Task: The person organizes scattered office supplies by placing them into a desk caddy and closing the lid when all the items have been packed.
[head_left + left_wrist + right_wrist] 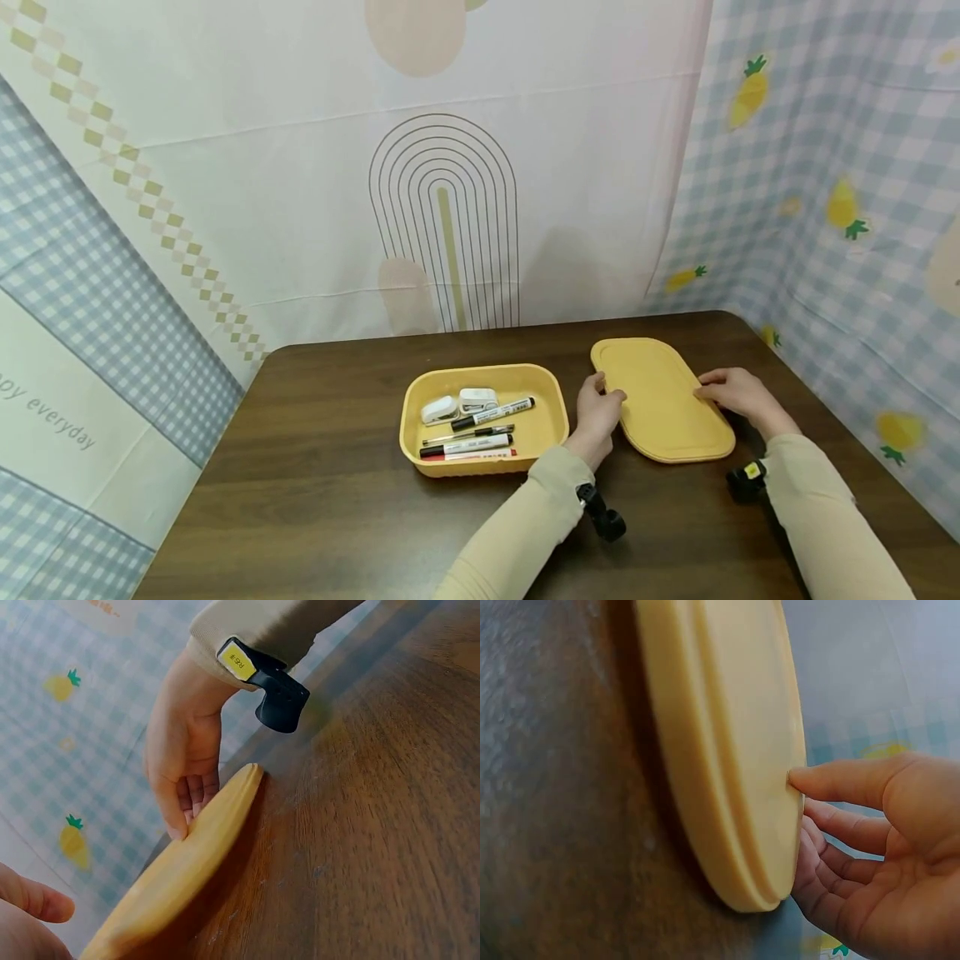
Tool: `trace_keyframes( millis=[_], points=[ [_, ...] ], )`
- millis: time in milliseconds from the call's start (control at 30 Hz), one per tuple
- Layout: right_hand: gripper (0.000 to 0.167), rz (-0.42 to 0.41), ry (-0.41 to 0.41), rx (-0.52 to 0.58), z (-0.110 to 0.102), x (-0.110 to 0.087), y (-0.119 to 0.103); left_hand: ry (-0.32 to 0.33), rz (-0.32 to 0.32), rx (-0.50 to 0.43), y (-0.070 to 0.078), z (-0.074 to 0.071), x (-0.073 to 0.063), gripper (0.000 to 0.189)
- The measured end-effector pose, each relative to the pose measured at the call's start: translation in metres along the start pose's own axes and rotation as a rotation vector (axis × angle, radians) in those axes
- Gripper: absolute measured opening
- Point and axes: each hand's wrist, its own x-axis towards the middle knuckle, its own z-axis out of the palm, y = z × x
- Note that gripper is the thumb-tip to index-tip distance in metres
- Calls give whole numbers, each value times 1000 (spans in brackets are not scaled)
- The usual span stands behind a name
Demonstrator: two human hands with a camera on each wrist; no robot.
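A flat yellow lid (660, 392) with rounded corners lies between both hands on the right side of the table. My right hand (738, 392) pinches its right edge. In the right wrist view, the thumb (840, 782) presses the lid's upper face while the fingers sit behind the edge. At the left edge is my left hand (597, 417), its thumb over the lid. The left wrist view shows that thumb (45, 900) apart from the lid's surface; the other left fingers are hidden there.
Left of the lid stands a shallow yellow tray (558, 417). Inside are markers (491, 414), a black pen (472, 435), a red-ended marker (498, 454) and two small white objects (477, 400). The dark wooden table (322, 467) meets patterned curtains (300, 125) behind.
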Motion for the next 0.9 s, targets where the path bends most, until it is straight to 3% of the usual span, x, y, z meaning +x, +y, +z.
trace_keyframes(
  millis=[133,367,567,733,900],
  points=[
    [56,-6,10,-21,1,0,1,4,0,-28,-1,1,2,66],
    [55,-32,12,-14,2,-4,1,-39,-24,-23,0,3,1,63],
    [55,-37,20,-1,2,-6,2,-36,-45,-51,0,2,2,71],
    [57,-57,88,33,5,-10,2,-80,8,-69,7,3,-2,70],
    [59,-109,216,103,5,-16,-6,-158,105,-61,26,6,-12,69]
  ],
)
